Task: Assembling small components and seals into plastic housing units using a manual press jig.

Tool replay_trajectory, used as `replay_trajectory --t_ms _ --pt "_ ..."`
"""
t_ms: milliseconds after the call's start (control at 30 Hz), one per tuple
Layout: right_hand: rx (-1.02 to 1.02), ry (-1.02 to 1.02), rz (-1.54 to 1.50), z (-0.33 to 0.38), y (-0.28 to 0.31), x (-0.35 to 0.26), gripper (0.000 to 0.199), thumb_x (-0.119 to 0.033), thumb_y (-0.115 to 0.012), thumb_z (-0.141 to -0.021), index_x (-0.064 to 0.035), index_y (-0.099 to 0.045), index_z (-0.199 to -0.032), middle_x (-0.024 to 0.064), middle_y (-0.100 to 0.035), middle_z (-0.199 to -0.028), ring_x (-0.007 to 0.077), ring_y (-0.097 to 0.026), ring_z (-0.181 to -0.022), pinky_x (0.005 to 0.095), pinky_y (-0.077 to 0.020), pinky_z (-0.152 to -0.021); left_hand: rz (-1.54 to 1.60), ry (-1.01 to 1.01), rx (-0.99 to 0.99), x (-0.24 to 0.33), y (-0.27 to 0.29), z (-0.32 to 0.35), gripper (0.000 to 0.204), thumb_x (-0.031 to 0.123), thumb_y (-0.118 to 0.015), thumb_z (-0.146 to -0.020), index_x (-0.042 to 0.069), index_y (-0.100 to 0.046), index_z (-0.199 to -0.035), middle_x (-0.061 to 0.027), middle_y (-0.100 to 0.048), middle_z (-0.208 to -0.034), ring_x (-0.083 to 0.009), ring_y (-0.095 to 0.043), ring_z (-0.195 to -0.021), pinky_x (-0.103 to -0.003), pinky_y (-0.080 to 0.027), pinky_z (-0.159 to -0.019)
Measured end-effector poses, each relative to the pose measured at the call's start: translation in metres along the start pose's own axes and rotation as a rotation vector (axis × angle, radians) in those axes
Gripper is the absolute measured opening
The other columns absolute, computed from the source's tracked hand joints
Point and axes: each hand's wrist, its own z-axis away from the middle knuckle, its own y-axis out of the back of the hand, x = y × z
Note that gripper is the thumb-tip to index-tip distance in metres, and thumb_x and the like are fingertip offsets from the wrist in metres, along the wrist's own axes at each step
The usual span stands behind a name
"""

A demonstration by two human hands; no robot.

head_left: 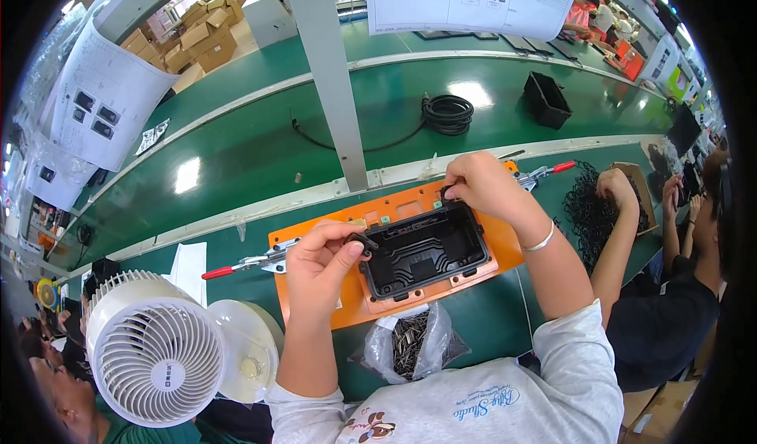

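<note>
A black rectangular plastic housing (426, 259) lies open side up in an orange fixture plate (351, 310) on the green bench. At its upper left corner my left hand (319, 263) pinches a small black part (367, 244) between thumb and forefinger. My right hand (485, 185), fingers closed, bears on the upper right corner around another small dark piece (449, 193), mostly hidden by the fingers. Toggle clamps with red handles, one left (218, 273) and one right (563, 167), flank the fixture. In front of it sits a clear bag (382, 341) of small metal pins (409, 340).
A white fan (158, 349) stands at the left. Beyond the bench's edge run green conveyor surfaces with a coiled black cable (447, 114) and a black bin (546, 99). A metal post (327, 73) rises ahead. A co-worker's hand (617, 188) reaches into black rings (582, 207) on the right.
</note>
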Motion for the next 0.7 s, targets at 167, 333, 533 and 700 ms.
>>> replay_trajectory --t_ms 167,333,533,700 --pt "-0.194 0.001 0.139 -0.015 -0.003 0.002 0.015 -0.006 -0.076 -0.064 0.0004 -0.065 -0.071 0.0159 -0.062 -0.064 0.0326 -0.062 -0.065 0.0386 -0.0479 -0.060 -0.027 -0.017 0.006 -0.003 0.004 -0.003 0.017 -0.007 -0.063 -0.083 -0.005 -0.064 -0.100 -0.0084 -0.062 -0.097 -0.0128 -0.062 -0.085 -0.025 -0.053 -0.075" --pt "-0.176 -0.105 0.157 -0.013 0.001 -0.003 0.020 -0.009 -0.077 -0.066 -0.0016 -0.063 -0.079 0.0152 -0.061 -0.081 0.0326 -0.061 -0.079 0.0396 -0.0478 -0.069 -0.055 -0.019 0.010 -0.003 0.004 -0.002 0.016 -0.007 -0.064 -0.083 -0.004 -0.063 -0.098 -0.0074 -0.062 -0.096 -0.0129 -0.062 -0.085 -0.024 -0.051 -0.076" --pt "0.249 -0.070 -0.014 0.037 -0.020 -0.018 0.023 -0.014 -0.074 -0.072 -0.0032 -0.060 -0.086 0.0133 -0.056 -0.089 0.0333 -0.055 -0.083 0.0399 -0.0442 -0.074 -0.272 0.008 0.063 -0.008 0.005 -0.003 0.013 -0.005 -0.066 -0.081 -0.003 -0.065 -0.093 -0.0070 -0.062 -0.092 -0.0126 -0.062 -0.083 -0.023 -0.050 -0.075" --pt "0.059 0.239 -0.027 0.084 -0.040 -0.050 0.015 -0.020 -0.070 -0.077 -0.0080 -0.060 -0.078 0.0085 -0.056 -0.074 0.0256 -0.056 -0.075 0.0362 -0.0402 -0.064 -0.777 -0.064 -0.014 -0.005 -0.005 -0.030 0.010 -0.005 -0.065 -0.077 -0.003 -0.065 -0.086 -0.0095 -0.061 -0.082 -0.0185 -0.062 -0.076 -0.027 -0.048 -0.071"
